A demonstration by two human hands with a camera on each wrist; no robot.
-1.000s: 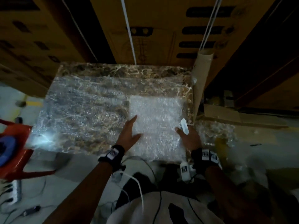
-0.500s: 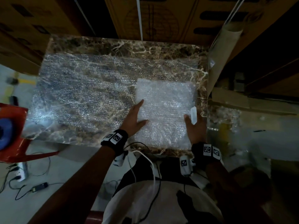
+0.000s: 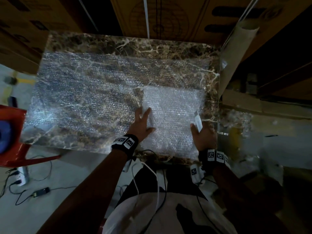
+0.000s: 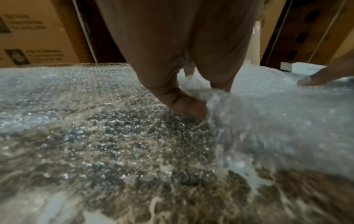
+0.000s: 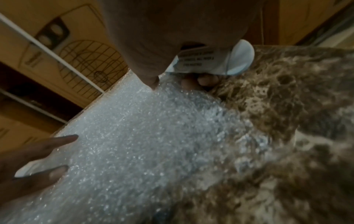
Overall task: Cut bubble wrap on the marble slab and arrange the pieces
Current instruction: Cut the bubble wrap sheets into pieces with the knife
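Cardboard boxes [image 3: 168,16] with printed line drawings stand stacked behind the work area. A rolled paper tube [image 3: 236,53] leans at the right. A red plastic chair [image 3: 11,132] stands at the left. A power strip [image 3: 22,176] and black cables [image 3: 40,194] lie on the grey floor [image 3: 67,183].

- The marble slab [image 3: 94,44] is dark brown with pale cream veins.
- The bubble wrap sheet [image 3: 81,92] is clear, glinting silver-white.
- The stack of cut pieces [image 3: 173,115] looks milky white.
- The cutter [image 3: 198,121] is white.
- The chair [image 3: 11,125] is red-orange.
- The cardboard boxes [image 3: 177,16] are tan with dark printed lines.
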